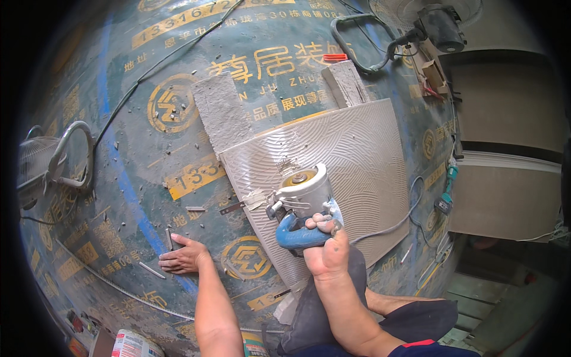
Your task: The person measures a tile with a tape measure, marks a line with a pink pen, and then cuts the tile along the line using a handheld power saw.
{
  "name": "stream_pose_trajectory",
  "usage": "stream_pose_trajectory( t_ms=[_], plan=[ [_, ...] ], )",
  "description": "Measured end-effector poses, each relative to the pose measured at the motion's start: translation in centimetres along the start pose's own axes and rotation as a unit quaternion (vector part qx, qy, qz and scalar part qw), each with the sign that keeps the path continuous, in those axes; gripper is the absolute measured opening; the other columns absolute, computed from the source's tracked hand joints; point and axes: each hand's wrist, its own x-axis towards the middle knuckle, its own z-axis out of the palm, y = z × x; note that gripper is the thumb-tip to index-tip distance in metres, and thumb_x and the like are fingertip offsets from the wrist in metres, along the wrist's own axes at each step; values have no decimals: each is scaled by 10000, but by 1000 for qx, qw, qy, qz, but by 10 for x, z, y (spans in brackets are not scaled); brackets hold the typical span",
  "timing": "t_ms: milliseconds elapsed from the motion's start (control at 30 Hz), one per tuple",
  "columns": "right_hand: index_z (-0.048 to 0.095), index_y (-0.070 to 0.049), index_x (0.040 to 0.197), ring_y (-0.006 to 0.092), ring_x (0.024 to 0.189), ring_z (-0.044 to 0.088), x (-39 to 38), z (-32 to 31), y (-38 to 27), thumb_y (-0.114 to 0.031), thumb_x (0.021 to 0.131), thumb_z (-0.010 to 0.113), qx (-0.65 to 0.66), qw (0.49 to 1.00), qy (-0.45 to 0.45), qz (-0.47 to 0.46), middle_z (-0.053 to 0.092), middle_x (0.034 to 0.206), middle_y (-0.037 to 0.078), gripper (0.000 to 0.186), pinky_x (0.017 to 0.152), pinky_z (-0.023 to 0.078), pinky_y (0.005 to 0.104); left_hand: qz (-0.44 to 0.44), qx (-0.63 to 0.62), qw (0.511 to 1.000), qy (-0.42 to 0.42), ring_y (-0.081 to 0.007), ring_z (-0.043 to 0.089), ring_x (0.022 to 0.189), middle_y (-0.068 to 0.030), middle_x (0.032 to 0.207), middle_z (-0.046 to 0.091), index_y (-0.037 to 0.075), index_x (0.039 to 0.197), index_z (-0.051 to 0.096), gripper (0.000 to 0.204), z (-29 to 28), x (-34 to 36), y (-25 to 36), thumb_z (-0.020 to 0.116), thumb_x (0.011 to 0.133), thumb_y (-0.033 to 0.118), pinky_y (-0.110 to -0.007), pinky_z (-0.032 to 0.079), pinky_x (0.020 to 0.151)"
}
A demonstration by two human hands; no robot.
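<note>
My right hand (326, 243) is closed round the blue handle of a handheld power saw (304, 189). The saw has a pale guard over a round disc and is held above a large grey tile (363, 160) whose upper face has swirling combed ridges. On the floor to the left, my left hand (184, 256) lies with its fingers stretched out. A thin grey strip (169, 239) touches or nearly touches its thumb and forefinger. Another narrow strip (152, 271) lies just below the fingertips.
Two rough grey pieces, a flat one (220, 113) and a block (346, 83), lie beyond the tile. Fans stand at the left (65, 157) and far right (443, 30). A dark cable (140, 80) crosses the printed green floor covering. A white bucket (135, 345) stands at the lower left.
</note>
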Motion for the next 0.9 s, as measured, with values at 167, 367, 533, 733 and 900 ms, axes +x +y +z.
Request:
stream_pose_trajectory(
  t_ms=[167,367,533,733,900],
  plan=[
    [535,-39,756,224,792,505,1,1,5,31,679,542,-9,1000,2,-16,527,819,89,105,841,439,331,3,-19,1000,5,-422,250,1362,-295,1452,266,-110,1384,282,875,-2,1,1,362,911,621,-503,193,1125],
    [532,-47,729,223,797,509,3,0,10,21,698,552,-5,999,0,-33,530,824,90,77,839,436,333,-4,0,1000,-17,-424,238,1367,-296,1454,263,-117,1387,272,884,-6,0,2,353,912,625,-501,187,1126],
    [526,-56,748,216,762,523,7,0,6,-7,706,555,-39,999,9,-22,534,812,75,71,812,448,328,2,-13,1000,-19,-427,220,1375,-296,1467,242,-121,1392,259,898,1,-4,-1,346,909,631,-505,150,1135],
    [513,-8,899,199,693,544,-1,22,-96,-77,698,523,-89,990,-99,46,524,757,74,213,797,493,443,-26,-28,998,-49,-421,178,1396,-282,1489,207,-111,1407,238,917,-8,-5,4,354,898,643,-513,137,1133],
    [520,18,950,179,690,537,17,62,-176,-79,732,503,-282,935,-214,-24,523,766,74,238,779,494,445,-41,-42,998,-24,-419,190,1391,-276,1487,214,-102,1410,245,931,-2,-6,5,352,887,661,-511,144,1128]
  ],
)
